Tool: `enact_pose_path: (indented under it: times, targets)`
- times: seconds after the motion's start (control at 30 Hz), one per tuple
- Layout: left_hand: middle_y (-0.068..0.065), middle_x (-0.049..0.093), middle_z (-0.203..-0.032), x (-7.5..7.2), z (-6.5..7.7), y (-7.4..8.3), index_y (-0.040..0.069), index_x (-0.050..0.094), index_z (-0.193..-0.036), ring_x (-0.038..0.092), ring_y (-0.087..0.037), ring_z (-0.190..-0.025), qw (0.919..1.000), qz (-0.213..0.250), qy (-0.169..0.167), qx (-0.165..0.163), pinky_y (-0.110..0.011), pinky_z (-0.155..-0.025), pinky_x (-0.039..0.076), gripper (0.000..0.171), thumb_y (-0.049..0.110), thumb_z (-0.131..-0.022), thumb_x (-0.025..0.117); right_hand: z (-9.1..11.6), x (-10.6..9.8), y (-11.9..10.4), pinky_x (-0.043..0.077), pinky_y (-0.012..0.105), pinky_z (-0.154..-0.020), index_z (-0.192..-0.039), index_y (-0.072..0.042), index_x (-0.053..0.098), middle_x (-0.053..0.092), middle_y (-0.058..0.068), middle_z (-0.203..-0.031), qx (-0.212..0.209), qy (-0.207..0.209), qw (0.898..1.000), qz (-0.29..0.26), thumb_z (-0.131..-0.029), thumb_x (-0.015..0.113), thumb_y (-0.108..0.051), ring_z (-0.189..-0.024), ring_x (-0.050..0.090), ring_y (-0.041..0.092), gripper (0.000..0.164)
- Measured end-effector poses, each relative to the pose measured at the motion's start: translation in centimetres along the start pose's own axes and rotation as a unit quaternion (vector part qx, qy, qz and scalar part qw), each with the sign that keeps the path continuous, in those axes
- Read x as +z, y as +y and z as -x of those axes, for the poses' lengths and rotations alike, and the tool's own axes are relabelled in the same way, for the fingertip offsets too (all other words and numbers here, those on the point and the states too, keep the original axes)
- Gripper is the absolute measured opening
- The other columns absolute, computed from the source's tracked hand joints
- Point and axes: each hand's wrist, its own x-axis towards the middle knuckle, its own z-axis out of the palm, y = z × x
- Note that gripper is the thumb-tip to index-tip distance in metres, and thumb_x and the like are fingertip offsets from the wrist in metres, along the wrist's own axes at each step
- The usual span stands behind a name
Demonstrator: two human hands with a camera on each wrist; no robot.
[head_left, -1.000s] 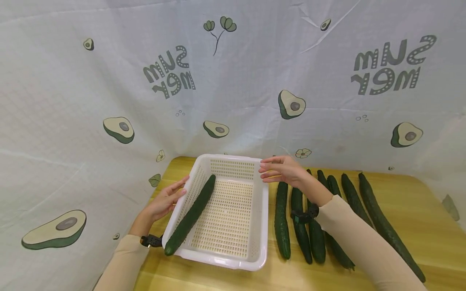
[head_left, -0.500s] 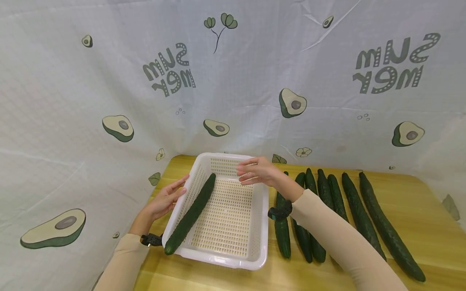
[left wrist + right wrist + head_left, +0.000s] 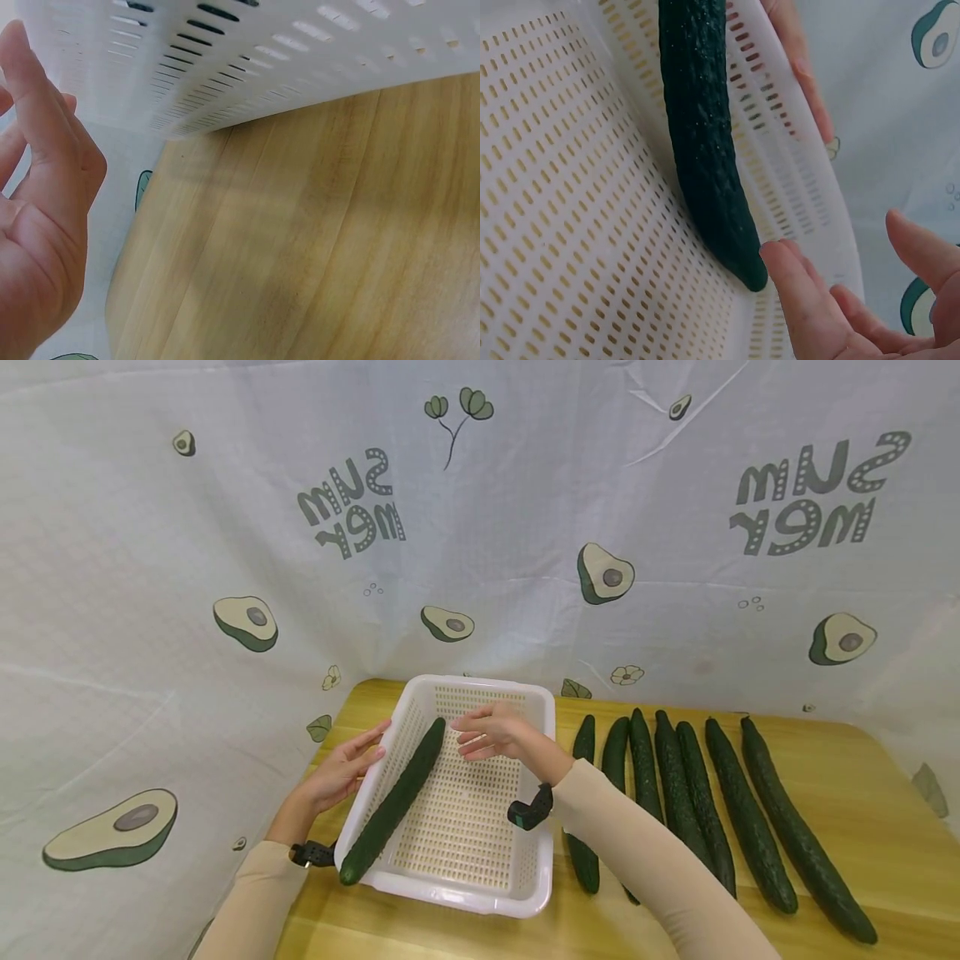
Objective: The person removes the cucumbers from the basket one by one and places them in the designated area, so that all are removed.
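Note:
A white slotted plastic basket (image 3: 534, 793) stands on the wooden table. One dark green cucumber (image 3: 397, 802) leans along its left wall, near end up on the front left corner. My left hand (image 3: 347, 770) rests against the outside of the basket's left wall, fingers fairly straight; in the left wrist view the hand (image 3: 49, 187) is partly cut off. Over the basket's far half, my right hand (image 3: 501, 733) hovers with fingers spread and nothing between them. In the right wrist view, its fingertips are close beside the far tip of the cucumber (image 3: 705, 150); whether they touch is unclear.
To the basket's right, several cucumbers (image 3: 750, 814) lie roughly side by side on the table (image 3: 847, 777). My right forearm covers parts of some. A pale curtain (image 3: 510, 510) with avocado prints hangs behind the table and along its left side.
My right hand has moved left from above the basket's right rim to over its inside, close to the cucumber's far end. The left hand, basket and cucumber have stayed put.

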Motion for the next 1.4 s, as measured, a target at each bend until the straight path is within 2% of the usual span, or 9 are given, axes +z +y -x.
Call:
enact_pose_path:
  times: [0.27, 0.53, 0.73, 0.87, 1.0, 1.1, 1.3, 1.4]
  targets:
    - [-0.015, 0.027, -0.156, 0.3, -0.4, 0.1, 0.016, 0.023, -0.161, 0.065, -0.017, -0.099, 1.0000, 0.001, -0.006, 0.001, -0.035, -0.076, 0.059, 0.059, 0.013, -0.107, 0.047, -1.0, 2.0, 1.5, 0.056, 0.048, -0.083, -0.134, 0.011, 0.048, 0.053, 0.038, -0.129, 0.034, 0.005, 0.999, -0.006, -0.094, 0.072, -0.012, -0.104, 0.064, 0.047, 0.052]
    - [-0.018, 0.025, -0.155, 0.3, -0.5, -0.1, 0.015, 0.021, -0.161, 0.064, -0.019, -0.105, 0.9999, -0.006, -0.015, 0.000, -0.037, -0.079, 0.059, 0.059, 0.014, -0.108, 0.047, -1.7, 4.0, 2.9, 0.057, 0.047, -0.080, -0.152, 0.012, 0.019, 0.050, 0.041, -0.130, 0.082, -0.019, 0.996, -0.002, -0.095, 0.072, -0.017, -0.105, 0.063, 0.049, 0.083]
    - [-0.015, 0.030, -0.151, 0.3, -0.4, 0.1, 0.017, 0.022, -0.161, 0.065, -0.021, -0.106, 1.0000, -0.004, -0.007, -0.003, -0.036, -0.078, 0.059, 0.060, 0.016, -0.107, 0.049, -2.3, 5.4, 3.5, 0.056, 0.050, -0.083, -0.152, 0.012, 0.017, 0.046, 0.044, -0.133, 0.089, -0.016, 0.996, -0.025, -0.094, 0.072, -0.014, -0.105, 0.062, 0.052, 0.084]
    - [-0.014, 0.030, -0.151, 0.3, -0.4, 0.0, 0.017, 0.023, -0.161, 0.065, -0.021, -0.107, 0.9999, -0.009, -0.004, -0.004, -0.037, -0.078, 0.059, 0.060, 0.017, -0.107, 0.050, -2.4, 6.1, 4.4, 0.056, 0.050, -0.082, -0.145, 0.014, 0.032, 0.054, 0.042, -0.123, 0.088, -0.009, 0.995, -0.037, -0.095, 0.070, -0.014, -0.104, 0.062, 0.052, 0.068]
    - [-0.015, 0.031, -0.150, 0.2, -0.3, -0.1, 0.016, 0.022, -0.161, 0.065, -0.021, -0.106, 0.9999, -0.013, -0.004, -0.001, -0.038, -0.078, 0.059, 0.060, 0.016, -0.107, 0.049, -2.4, 6.8, 4.9, 0.055, 0.052, -0.081, -0.129, 0.013, 0.053, 0.061, 0.041, -0.109, 0.080, -0.014, 0.995, -0.060, -0.096, 0.069, -0.011, -0.101, 0.062, 0.053, 0.044]
    - [-0.017, 0.029, -0.152, 0.1, -0.2, -0.1, 0.015, 0.021, -0.161, 0.065, -0.021, -0.106, 0.9999, -0.015, -0.006, 0.000, -0.038, -0.078, 0.059, 0.060, 0.015, -0.107, 0.048, -2.4, 7.3, 5.1, 0.054, 0.054, -0.081, -0.125, 0.011, 0.055, 0.062, 0.040, -0.105, 0.076, -0.016, 0.994, -0.072, -0.096, 0.069, -0.009, -0.100, 0.062, 0.054, 0.038]
    - [-0.020, 0.022, -0.158, 0.0, -0.2, -0.1, 0.016, 0.021, -0.161, 0.064, -0.020, -0.107, 0.9998, -0.018, -0.012, 0.002, -0.038, -0.079, 0.058, 0.060, 0.016, -0.108, 0.048, -2.2, 8.1, 5.5, 0.053, 0.057, -0.081, -0.129, 0.005, 0.049, 0.064, 0.037, -0.100, 0.071, -0.018, 0.994, -0.082, -0.095, 0.069, -0.008, -0.099, 0.062, 0.056, 0.041]
    - [-0.019, 0.023, -0.158, -0.1, -0.2, -0.1, 0.016, 0.021, -0.161, 0.064, -0.021, -0.109, 0.9999, -0.015, -0.009, -0.002, -0.040, -0.081, 0.058, 0.059, 0.016, -0.108, 0.047, -2.2, 8.6, 5.7, 0.053, 0.056, -0.080, -0.125, 0.007, 0.048, 0.065, 0.037, -0.096, 0.064, -0.013, 0.994, -0.083, -0.095, 0.069, -0.009, -0.096, 0.063, 0.055, 0.040]
